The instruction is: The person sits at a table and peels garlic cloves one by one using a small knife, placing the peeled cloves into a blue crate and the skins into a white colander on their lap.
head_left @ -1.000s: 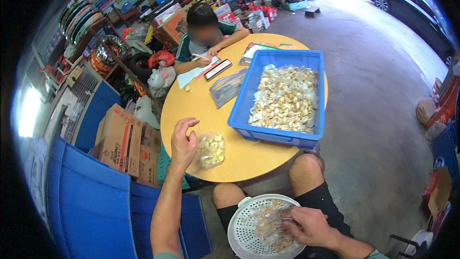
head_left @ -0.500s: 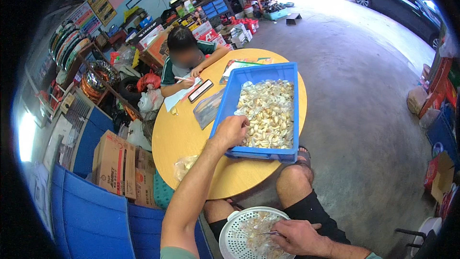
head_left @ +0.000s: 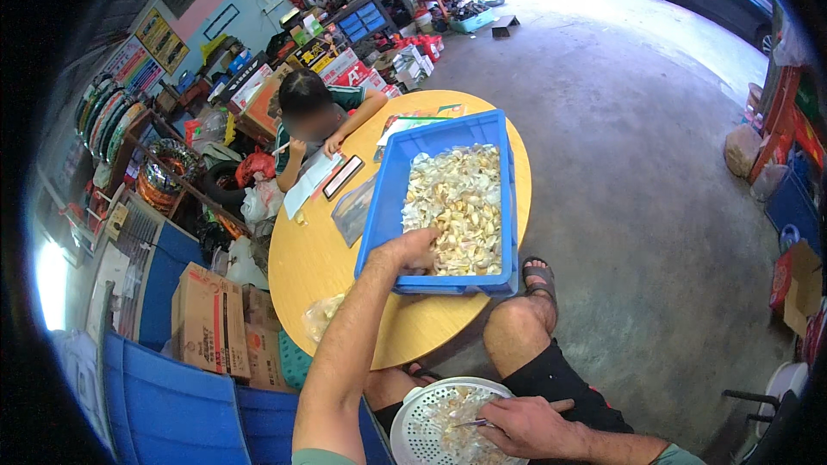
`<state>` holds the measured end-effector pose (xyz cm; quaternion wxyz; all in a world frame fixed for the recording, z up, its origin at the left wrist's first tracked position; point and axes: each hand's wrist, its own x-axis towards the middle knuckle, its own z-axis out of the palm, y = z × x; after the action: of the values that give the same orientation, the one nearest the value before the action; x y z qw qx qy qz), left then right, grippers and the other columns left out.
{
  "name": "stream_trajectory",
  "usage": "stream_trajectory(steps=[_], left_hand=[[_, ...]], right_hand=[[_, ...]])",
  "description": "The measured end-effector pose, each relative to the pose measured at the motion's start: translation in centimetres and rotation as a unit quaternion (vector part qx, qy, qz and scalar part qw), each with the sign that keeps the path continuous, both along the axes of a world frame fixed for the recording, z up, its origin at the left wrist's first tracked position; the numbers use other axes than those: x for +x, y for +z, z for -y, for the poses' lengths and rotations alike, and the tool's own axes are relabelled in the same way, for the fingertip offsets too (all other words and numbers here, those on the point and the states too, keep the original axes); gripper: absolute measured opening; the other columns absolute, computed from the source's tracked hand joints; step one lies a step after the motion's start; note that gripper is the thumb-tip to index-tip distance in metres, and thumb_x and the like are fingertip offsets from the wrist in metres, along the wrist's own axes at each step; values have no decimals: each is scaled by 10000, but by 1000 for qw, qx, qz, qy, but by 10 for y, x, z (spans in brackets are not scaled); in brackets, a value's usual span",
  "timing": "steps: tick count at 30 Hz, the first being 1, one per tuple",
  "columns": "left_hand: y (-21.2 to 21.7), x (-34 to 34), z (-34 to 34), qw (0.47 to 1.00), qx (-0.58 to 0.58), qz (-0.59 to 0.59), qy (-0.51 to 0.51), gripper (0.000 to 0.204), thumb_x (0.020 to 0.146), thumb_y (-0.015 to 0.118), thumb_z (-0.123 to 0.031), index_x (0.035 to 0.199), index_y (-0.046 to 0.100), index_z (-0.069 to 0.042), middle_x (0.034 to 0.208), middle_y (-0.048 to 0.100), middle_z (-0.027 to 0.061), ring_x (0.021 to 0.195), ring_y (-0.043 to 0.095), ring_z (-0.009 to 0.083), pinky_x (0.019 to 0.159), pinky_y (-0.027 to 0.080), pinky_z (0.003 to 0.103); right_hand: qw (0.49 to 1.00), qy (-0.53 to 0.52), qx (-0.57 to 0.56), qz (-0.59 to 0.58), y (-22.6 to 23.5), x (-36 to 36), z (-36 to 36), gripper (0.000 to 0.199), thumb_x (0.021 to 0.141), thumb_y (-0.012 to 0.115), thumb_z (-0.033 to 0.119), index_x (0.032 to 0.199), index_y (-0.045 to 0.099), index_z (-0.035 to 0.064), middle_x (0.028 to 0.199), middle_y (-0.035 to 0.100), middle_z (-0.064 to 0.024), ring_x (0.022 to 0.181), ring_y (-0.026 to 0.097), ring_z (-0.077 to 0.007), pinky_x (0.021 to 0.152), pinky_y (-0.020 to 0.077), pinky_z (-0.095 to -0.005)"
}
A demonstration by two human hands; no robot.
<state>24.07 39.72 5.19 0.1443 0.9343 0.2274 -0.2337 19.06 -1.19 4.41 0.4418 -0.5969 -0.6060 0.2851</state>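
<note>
A blue plastic crate holds a heap of pale garlic cloves with papery skins. My left hand reaches over the crate's near left side into the heap; its fingers are blurred and partly hidden, so what they hold cannot be made out. Low in view, my right hand is closed around a small knife with a wooden handle. The blade points left over a white perforated colander at my lap. Thin skins and scraps lie in the colander.
The crate stands on a round yellow table. A person sits across with a pen, beside paper and a phone. A clear bag lies near my left forearm. Cardboard boxes and a blue panel are at left.
My left hand has dipped lower into the cloves near the crate's front. The view has shifted, so the crate sits further left. My right hand still grips the knife over the colander.
</note>
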Motion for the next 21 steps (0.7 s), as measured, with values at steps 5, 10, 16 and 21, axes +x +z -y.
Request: stream_trajectory(steps=[5, 10, 16, 21], left_hand=[[-4, -6, -13, 984, -60, 158, 60, 343, 928, 682, -210, 1191, 598, -6, 923, 720, 119, 832, 702, 226, 738, 562, 357], [-3, -6, -12, 940, -102, 307, 109, 252, 1029, 535, -203, 1182, 607, -15, 905, 707, 76, 698, 700, 156, 590, 530, 306], [6, -3, -3, 917, -186, 295, 192, 266, 1058, 439, -150, 1255, 572, -30, 971, 709, 93, 754, 724, 143, 608, 529, 291], [4, -1, -1, 911, -195, 304, 201, 267, 1019, 445, -42, 1248, 580, -23, 1081, 709, 126, 803, 732, 176, 658, 555, 322]], right_hand=[[1000, 21, -19, 4, 0, 1, 0, 204, 952, 666, 216, 1019, 597, 36, 878, 657, -148, 847, 691, -370, 720, 555, -486], [999, 27, -23, 5, -2, 0, 1, 205, 956, 663, 220, 1019, 598, 36, 870, 654, -149, 839, 693, -362, 718, 558, -480], [999, 31, -35, 3, -1, 1, 1, 205, 963, 660, 219, 1021, 599, 32, 870, 656, -141, 830, 697, -349, 711, 561, -468], [999, 25, -21, 3, -4, 2, 2, 210, 966, 659, 221, 1031, 593, 33, 883, 656, -145, 839, 695, -352, 721, 562, -469]])
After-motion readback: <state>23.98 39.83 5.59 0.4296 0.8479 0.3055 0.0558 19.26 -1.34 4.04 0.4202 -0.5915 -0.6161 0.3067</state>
